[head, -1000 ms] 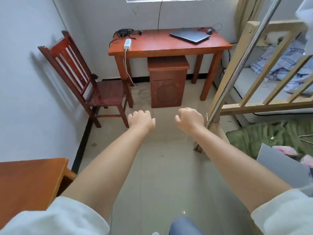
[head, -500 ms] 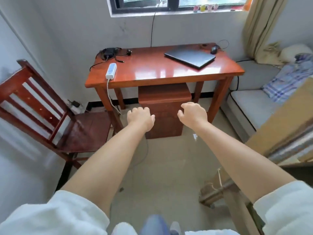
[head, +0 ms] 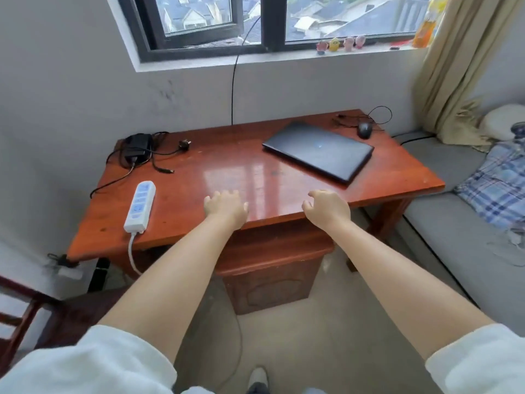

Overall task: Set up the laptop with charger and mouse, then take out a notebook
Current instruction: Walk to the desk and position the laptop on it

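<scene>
one closed laptop (head: 318,150), dark, flat and matte, lies at an angle on the red-brown glossy wooden counter (head: 199,177), shut lid up. just behind the laptop's far right corner sits one black, rounded mouse (head: 364,129), its thin cable looping loosely beside it. well to the left of the laptop, at the counter's back left corner, is one black charger (head: 137,149), a blocky brick amid tangled cord, with a plug (head: 184,144) and a barrel tip lying free toward the laptop. nearer the front, left of the laptop, one white oblong power strip (head: 140,206) lies flat, its white cord dropping over the edge. no notebook is in sight. under the counter, below the laptop, stands one small wooden cabinet (head: 270,282) with a carved door. four small figurines (head: 341,44) line the windowsill above the laptop.

both arms reach forward, bare below white sleeves. the left hand (head: 225,207) and right hand (head: 328,207) hover over the counter's front edge, in front of the laptop, palms down, fingers loosely curled and holding nothing.
</scene>
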{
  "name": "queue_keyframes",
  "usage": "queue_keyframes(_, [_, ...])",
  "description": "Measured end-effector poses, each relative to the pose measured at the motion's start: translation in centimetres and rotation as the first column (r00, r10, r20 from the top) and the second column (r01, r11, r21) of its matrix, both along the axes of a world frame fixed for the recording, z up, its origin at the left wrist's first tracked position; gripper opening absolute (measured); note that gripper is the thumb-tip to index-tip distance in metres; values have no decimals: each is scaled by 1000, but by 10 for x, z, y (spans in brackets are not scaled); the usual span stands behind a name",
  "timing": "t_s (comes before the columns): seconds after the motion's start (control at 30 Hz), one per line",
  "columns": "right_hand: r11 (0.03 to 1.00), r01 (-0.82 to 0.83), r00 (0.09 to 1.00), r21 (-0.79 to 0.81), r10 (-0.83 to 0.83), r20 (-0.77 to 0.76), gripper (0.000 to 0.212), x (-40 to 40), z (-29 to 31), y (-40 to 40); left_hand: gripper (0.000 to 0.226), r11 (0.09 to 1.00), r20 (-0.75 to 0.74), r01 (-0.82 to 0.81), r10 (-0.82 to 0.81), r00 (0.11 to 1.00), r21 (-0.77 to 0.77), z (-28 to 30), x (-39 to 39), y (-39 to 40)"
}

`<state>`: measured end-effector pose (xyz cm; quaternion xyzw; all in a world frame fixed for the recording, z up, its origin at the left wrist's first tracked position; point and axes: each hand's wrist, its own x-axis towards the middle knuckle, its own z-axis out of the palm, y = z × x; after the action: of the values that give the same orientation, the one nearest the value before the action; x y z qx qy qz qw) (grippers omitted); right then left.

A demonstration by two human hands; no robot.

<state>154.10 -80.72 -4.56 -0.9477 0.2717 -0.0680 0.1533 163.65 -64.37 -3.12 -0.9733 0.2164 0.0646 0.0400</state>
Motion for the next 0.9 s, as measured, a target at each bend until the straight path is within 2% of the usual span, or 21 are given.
queue_keyframes(0.23, [959, 258, 965, 114, -250, -76, 32, 86, -23, -125, 44, 994, -78, 106, -104, 992, 21, -32, 114, -112])
queue_keyframes(0.53, [844, 502, 858, 188, -460, -227, 40, 177, -84, -265, 41, 998, -121, 59, -62, 991, -28, -89, 236, -251])
queue_keyframes(0.7, [721, 666, 742, 192, -614, -269, 50, 210, -126, -296, 39, 995, -110, 24, -35, 993, -100, -129, 295, -314])
queue_keyframes(0.9, [524, 795, 594, 304, -773, -221, 63, 237, -150, -311, 67, 986, -136, -98, 79, 988, -136, -163, 361, -348])
